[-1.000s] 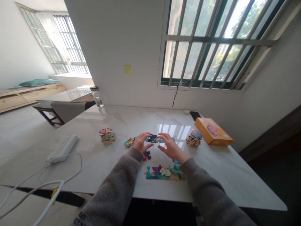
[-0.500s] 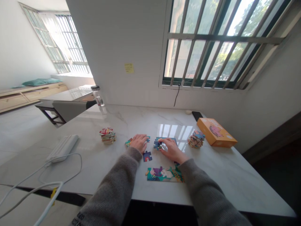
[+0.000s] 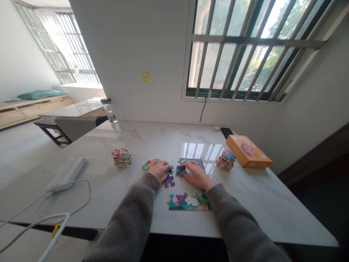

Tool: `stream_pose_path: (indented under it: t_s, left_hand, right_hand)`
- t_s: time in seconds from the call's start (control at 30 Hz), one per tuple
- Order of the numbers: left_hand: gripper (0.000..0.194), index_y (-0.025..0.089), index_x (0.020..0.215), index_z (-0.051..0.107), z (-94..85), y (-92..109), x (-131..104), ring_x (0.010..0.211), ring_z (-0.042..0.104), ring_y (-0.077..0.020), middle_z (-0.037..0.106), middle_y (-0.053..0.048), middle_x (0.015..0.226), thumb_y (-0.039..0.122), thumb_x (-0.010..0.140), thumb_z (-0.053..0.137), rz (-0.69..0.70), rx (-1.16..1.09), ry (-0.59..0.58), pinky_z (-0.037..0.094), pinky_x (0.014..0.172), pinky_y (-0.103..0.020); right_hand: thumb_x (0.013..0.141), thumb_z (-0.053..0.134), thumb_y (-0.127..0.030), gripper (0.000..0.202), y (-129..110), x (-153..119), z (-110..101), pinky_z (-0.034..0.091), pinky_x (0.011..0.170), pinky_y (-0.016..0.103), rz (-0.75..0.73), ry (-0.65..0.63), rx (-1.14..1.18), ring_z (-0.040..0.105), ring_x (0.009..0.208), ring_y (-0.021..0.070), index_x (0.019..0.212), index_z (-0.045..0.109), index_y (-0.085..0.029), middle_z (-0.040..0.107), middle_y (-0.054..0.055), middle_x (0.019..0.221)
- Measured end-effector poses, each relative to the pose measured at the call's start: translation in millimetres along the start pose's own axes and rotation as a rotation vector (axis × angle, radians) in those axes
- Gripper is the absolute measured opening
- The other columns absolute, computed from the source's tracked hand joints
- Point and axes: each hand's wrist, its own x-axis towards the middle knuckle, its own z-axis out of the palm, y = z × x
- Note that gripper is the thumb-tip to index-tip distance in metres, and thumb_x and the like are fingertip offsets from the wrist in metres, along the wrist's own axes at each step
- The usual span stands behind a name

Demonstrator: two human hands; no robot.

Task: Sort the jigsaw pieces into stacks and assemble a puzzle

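My left hand (image 3: 159,170) rests over puzzle pieces left of centre, its fingers bent onto a teal piece beside a dark blue piece with red (image 3: 169,181). My right hand (image 3: 195,174) is curved, thumb and forefinger at a small dark blue piece (image 3: 180,170). Behind it lies a blue joined section (image 3: 192,160), partly hidden by the hand. Nearer the table's front edge is a joined strip with a white rabbit (image 3: 185,202); my right sleeve covers its right end. Orange and teal pieces (image 3: 147,165) show left of my left hand.
Stacks of pieces stand at the left (image 3: 121,158) and right (image 3: 226,160) of the white table (image 3: 152,136). An orange box (image 3: 248,152) and a phone (image 3: 226,132) are at the right. A bottle (image 3: 109,110), a white power strip (image 3: 68,173) and cables lie leftward.
My left hand has moved slightly toward me, bringing the teal piece down against the dark blue piece with red. My right hand stays at its piece. The whole view has shifted slightly.
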Motion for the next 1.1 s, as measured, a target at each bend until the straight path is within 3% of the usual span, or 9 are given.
stream_pose_path:
  t_s: [0.13,0.23,0.4,0.7,0.9,1.1]
  left_hand:
    - [0.033,0.027,0.115,0.063,-5.6,4.9,-2.2,0.113,0.056,-0.027,0.066,-0.005,0.119,0.025,0.082,0.063,-0.021,0.039,-0.023,0.037,0.101,-0.045]
    - [0.04,0.025,0.119,0.059,-7.2,9.0,-2.0,0.111,0.056,-0.0283,0.066,-0.007,0.118,0.028,0.08,0.065,-0.051,0.068,-0.025,0.038,0.096,-0.044]
    - [0.035,0.024,0.113,0.059,-6.3,12.3,-1.2,0.109,0.057,-0.0277,0.066,-0.007,0.114,0.028,0.079,0.066,-0.036,0.083,-0.027,0.039,0.093,-0.042]
    - [0.03,0.021,0.11,0.062,-8.2,16.4,24.5,0.108,0.055,-0.0275,0.063,-0.008,0.114,0.021,0.08,0.064,0.058,0.063,0.155,0.042,0.096,-0.042]
    - [0.035,0.021,0.111,0.063,5.6,9.6,51.5,0.107,0.053,-0.0276,0.061,-0.01,0.112,0.014,0.077,0.062,0.072,0.035,0.148,0.047,0.096,-0.041]
    - [0.042,0.02,0.112,0.062,24.9,3.8,57.9,0.107,0.052,-0.0257,0.059,-0.009,0.109,0.006,0.073,0.059,0.091,-0.075,0.207,0.047,0.101,-0.04]
  right_hand:
    - [0.084,0.068,-0.022,0.031,-3.9,-0.9,-2.6,0.037,0.096,0.044,0.004,-0.023,-0.012,0.054,0.117,0.0268,0.114,0.062,-0.024,0.069,0.007,0.117]
    - [0.084,0.067,-0.021,0.021,-6.1,-1.9,-6.3,0.036,0.094,0.043,0.006,-0.045,-0.01,0.054,0.113,0.0263,0.104,0.064,-0.024,0.069,0.005,0.111]
    - [0.083,0.067,-0.02,0.012,-7.2,-6.1,-11.8,0.037,0.093,0.043,0.033,-0.099,-0.018,0.053,0.107,0.0254,0.094,0.063,-0.023,0.064,0.005,0.105]
    - [0.078,0.065,-0.015,0.02,-10.7,-11.3,-13.7,0.036,0.095,0.043,0.018,-0.152,-0.032,0.051,0.107,0.0248,0.097,0.061,-0.023,0.059,0.005,0.106]
    - [0.077,0.064,-0.016,0.021,-11.0,-11.7,-9.3,0.037,0.096,0.045,0.021,-0.137,-0.055,0.051,0.107,0.0258,0.096,0.061,-0.023,0.058,0.005,0.106]
    - [0.087,0.062,-0.025,0.01,-8.1,-8.0,-7.0,0.039,0.095,0.045,0.015,-0.066,-0.051,0.052,0.105,0.026,0.097,0.062,-0.024,0.061,0.006,0.104]
